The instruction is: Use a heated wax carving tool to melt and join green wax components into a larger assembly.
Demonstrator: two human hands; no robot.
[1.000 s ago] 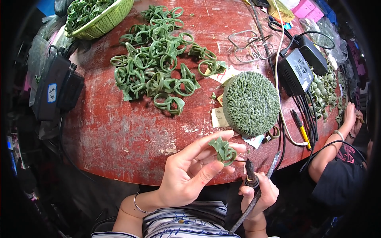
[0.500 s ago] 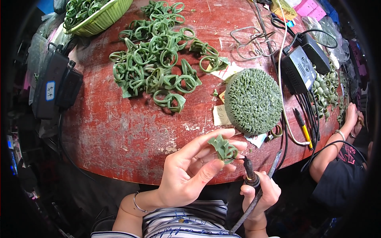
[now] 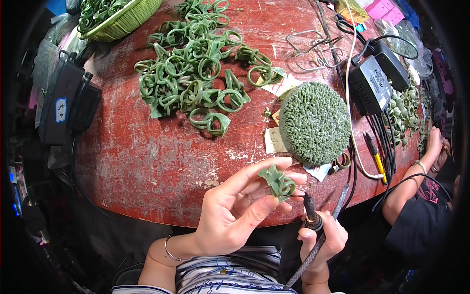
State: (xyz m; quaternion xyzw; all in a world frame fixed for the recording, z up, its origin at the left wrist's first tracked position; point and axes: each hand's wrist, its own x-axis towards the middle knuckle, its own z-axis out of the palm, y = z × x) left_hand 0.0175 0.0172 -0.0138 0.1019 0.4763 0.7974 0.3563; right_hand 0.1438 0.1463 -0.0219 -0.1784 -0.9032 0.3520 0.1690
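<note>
My left hand point(image 3: 240, 206), palm turned up, pinches a small green wax ring piece point(image 3: 277, 182) with leaf-like edges between thumb and fingers. From the right, my right hand point(image 3: 325, 237) grips a dark wax pen point(image 3: 311, 215) with a thin needle tip. That tip is at the piece's lower right side; whether it touches is too small to tell. A braided grey cord point(image 3: 306, 262) runs from the pen down over my lap. Beside the right fingers a slim grey pointed tool point(image 3: 341, 201) sticks up; whether the hand holds it is unclear.
A heap of green wax rings point(image 3: 196, 73) lies across the red table point(image 3: 147, 171). Near the right hand stands a round, rough green block point(image 3: 316, 122). Black power boxes point(image 3: 370, 83), cables and a yellow-handled pen point(image 3: 377, 159) lie right. A green basket point(image 3: 125, 22) sits far left. Another person's arm point(image 3: 409, 181) is at right.
Both hands have shifted very slightly to the right with the ring piece and pen. The grips are the same, and the tip is still by the piece.
</note>
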